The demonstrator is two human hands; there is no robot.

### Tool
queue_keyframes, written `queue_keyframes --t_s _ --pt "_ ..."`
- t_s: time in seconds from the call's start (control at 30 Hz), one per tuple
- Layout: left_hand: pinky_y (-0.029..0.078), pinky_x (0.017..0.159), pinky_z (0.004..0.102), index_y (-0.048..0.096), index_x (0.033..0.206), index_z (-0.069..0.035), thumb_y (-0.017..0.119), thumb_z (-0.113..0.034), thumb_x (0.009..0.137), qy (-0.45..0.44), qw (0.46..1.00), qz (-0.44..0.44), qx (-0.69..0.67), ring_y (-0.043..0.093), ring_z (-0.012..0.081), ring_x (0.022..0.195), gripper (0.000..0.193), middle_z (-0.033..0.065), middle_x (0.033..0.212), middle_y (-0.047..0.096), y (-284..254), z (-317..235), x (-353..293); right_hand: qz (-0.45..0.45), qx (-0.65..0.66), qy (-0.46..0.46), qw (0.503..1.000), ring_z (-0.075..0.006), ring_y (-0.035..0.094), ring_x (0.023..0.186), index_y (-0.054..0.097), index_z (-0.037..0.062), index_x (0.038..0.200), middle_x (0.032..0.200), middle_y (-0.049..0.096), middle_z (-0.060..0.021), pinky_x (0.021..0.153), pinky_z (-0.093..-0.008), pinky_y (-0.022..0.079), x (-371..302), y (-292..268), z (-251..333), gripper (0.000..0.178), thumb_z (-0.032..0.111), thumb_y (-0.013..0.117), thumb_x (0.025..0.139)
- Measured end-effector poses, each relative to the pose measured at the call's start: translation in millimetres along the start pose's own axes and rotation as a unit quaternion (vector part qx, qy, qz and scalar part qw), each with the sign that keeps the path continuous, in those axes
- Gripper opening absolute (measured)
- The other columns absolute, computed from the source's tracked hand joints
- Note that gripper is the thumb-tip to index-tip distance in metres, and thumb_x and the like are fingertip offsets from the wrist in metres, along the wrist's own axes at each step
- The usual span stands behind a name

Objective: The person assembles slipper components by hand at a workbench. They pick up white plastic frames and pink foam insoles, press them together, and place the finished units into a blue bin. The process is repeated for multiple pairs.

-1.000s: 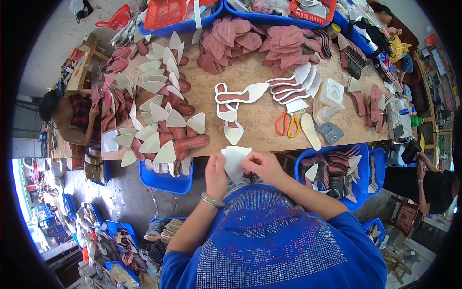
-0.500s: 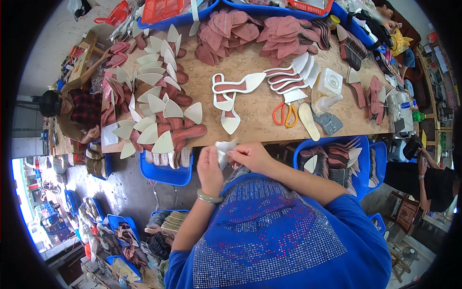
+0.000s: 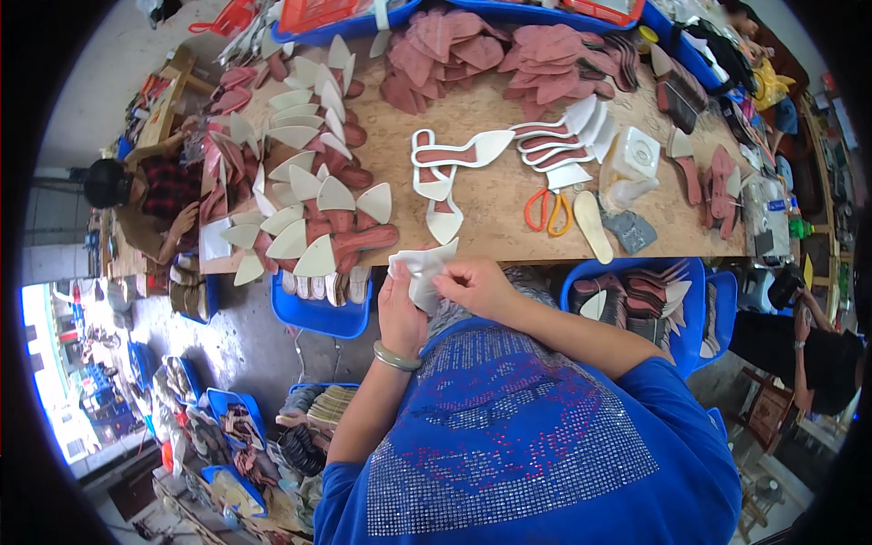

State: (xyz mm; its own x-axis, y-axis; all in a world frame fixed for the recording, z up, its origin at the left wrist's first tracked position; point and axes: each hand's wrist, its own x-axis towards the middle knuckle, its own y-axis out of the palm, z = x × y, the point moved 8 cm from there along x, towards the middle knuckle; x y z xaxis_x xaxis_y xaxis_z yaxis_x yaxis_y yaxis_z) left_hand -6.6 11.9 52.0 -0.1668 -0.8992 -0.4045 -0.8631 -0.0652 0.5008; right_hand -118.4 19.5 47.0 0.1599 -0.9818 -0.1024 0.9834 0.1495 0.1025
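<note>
A thin, bent white shoe piece (image 3: pixel 423 265) is held up between my hands, just off the near edge of the table. My left hand (image 3: pixel 400 307) grips its left side, thumb and fingers closed on it. At its right edge my right hand (image 3: pixel 474 287) is closed in a pinch, the fingertips partly hidden. Straight ahead on the wood lie white-edged reddish insoles (image 3: pixel 468 151), crossed over one another. To their right are a fanned stack of similar insoles (image 3: pixel 549 145), orange-handled scissors (image 3: pixel 548 211), a cream insole (image 3: pixel 592 227) and a dark grey pad (image 3: pixel 629 232).
Reddish soles with white tips (image 3: pixel 309 213) cover the table's left part. Piles of reddish pieces (image 3: pixel 440 54) lie at the back. A clear glue container (image 3: pixel 629 163) stands right of centre. Blue bins (image 3: pixel 318 320) sit below the near edge. One person (image 3: pixel 150 195) works at the left.
The white piece has opened out and now shows more of its surface. My hands stay close together around it. The whole view has shifted slightly.
</note>
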Motion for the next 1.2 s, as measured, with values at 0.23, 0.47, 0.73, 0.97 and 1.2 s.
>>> queue_keyframes --t_s 0.23,0.47,0.73,0.97,1.2 --pt "0.045 0.097 0.0407 0.043 0.128 0.002 0.036 -0.036 0.101 0.14 0.976 -0.134 -0.099 0.056 0.027 0.114 0.047 0.0153 0.125 0.055 -94 -64 25 0.049 -0.236 -0.094 0.966 -0.0215 0.051 0.05 0.052 0.0002 0.063 0.058 0.054 -0.0138 0.049 -0.0358 0.04 -2 -14 -14 0.024 0.016 0.059 0.08" --pt "0.046 0.096 0.0472 0.033 0.14 -0.009 0.036 -0.051 0.096 0.102 0.986 -0.036 -0.126 0.046 0.0322 0.125 0.061 0.0119 0.138 0.045 -120 -116 14 0.261 -0.603 0.17 0.734 -0.033 0.064 0.07 0.069 0.0066 0.074 0.072 0.064 -0.0172 0.06 -0.046 0.048 -35 -109 -196 0.039 0.042 0.055 0.082" --pt "0.057 0.058 0.0347 0.033 0.138 -0.007 0.036 -0.044 0.098 -0.087 0.994 -0.053 -0.047 0.063 0.0345 0.101 0.055 0.0215 0.132 0.048 -114 -43 1 0.045 -0.55 0.092 0.829 -0.0357 0.064 0.073 0.068 0.0032 0.083 0.08 0.064 -0.0188 0.065 -0.0481 0.05 134 -116 -131 0.024 0.023 0.054 0.081" --pt "0.058 0.07 0.042 0.038 0.131 0.002 0.049 -0.024 0.096 -0.137 0.986 -0.07 -0.068 0.061 0.0417 0.102 0.045 0.0221 0.123 0.053 -98 -27 2 0.025 -0.593 0.045 0.804 -0.034 0.059 0.1 0.042 0.0034 0.126 0.118 0.053 -0.015 0.079 -0.0435 0.051 240 -98 -123 0.052 0.01 0.06 0.078" --pt "0.052 0.089 0.0456 0.035 0.133 0.004 0.049 -0.021 0.094 -0.162 0.979 -0.042 -0.113 0.053 0.0417 0.114 0.048 0.0242 0.128 0.049 -93 -17 9 0.024 -0.596 0.028 0.802 -0.0335 0.061 0.098 0.048 0.0031 0.116 0.11 0.057 -0.0175 0.08 -0.0417 0.05 242 -113 -97 0.044 0.009 0.063 0.076"
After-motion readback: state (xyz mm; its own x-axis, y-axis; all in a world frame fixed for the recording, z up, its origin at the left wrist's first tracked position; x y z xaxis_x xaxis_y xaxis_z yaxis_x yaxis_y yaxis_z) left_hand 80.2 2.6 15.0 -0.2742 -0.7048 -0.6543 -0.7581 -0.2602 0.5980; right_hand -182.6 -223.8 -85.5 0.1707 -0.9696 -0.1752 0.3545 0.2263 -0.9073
